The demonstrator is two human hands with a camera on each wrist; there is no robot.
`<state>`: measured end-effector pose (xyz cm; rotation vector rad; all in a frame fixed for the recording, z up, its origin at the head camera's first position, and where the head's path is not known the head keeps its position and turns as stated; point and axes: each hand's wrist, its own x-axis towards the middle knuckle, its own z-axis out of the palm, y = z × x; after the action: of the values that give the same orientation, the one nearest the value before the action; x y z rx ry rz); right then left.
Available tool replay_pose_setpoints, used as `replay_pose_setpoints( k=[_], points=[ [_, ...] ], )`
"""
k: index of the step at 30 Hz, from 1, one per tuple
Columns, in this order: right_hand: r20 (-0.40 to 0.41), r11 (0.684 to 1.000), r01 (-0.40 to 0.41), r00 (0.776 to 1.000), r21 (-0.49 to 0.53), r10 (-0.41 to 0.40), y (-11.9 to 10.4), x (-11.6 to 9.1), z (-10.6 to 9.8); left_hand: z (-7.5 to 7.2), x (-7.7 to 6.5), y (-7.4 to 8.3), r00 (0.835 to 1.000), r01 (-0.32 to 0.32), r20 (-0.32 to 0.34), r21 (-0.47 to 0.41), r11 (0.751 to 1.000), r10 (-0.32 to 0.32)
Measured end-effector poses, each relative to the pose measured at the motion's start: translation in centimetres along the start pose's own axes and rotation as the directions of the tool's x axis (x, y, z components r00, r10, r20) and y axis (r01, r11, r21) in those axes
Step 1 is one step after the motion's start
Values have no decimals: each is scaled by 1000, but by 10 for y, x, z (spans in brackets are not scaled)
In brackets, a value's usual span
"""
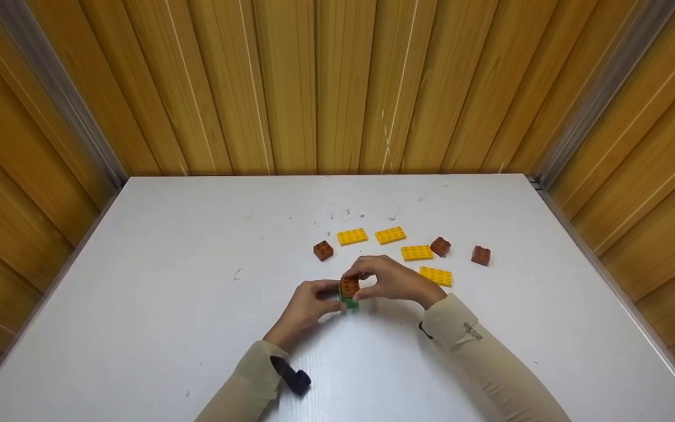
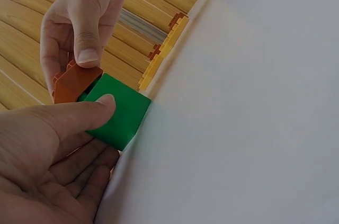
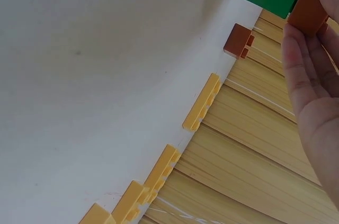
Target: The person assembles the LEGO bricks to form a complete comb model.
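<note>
A green toy brick [image 2: 121, 108] stands on the white table, its top studs mostly hidden. My left hand [image 1: 305, 306] grips it from the left, with the thumb on its near side. On top of it sits a brown toy brick [image 1: 349, 286], which my right hand [image 1: 391, 279] pinches between thumb and fingers. In the left wrist view the brown brick [image 2: 77, 83] looks tilted against the green one, with a dark gap between them. The right wrist view shows the green brick only in part, at the top edge.
Beyond the hands lie a loose brown brick [image 1: 323, 250] and two yellow plates [image 1: 352, 236]. Farther right are more yellow plates [image 1: 416, 252] and two brown bricks [image 1: 481, 255]; one yellow plate [image 1: 436, 276] lies just behind the right wrist. Wood-patterned walls [image 1: 337, 88] border the white table [image 1: 138, 281].
</note>
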<state>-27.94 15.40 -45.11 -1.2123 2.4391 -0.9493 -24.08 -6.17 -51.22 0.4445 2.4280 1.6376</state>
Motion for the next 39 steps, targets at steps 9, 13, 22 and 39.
replay_pose_setpoints(
  k=[9, 13, 22, 39],
  points=[
    [8, 1000, 7, 1000, 20, -8, -2, -2, 2, 0, -3, 2, 1000, 1, 0, 38, 999, -1],
    [8, 999, 33, 999, 24, -33, -2, -4, 3, 0, -7, 3, 1000, -6, 2, 47, 999, 6],
    [25, 1000, 19, 999, 22, -20, -6, -5, 5, 1, -12, 3, 1000, 20, -1, 25, 999, -20],
    [29, 1000, -24, 999, -8, 24, -11, -3, 5, 1, -12, 1, 1000, 17, -2, -46, 999, -17]
  ],
)
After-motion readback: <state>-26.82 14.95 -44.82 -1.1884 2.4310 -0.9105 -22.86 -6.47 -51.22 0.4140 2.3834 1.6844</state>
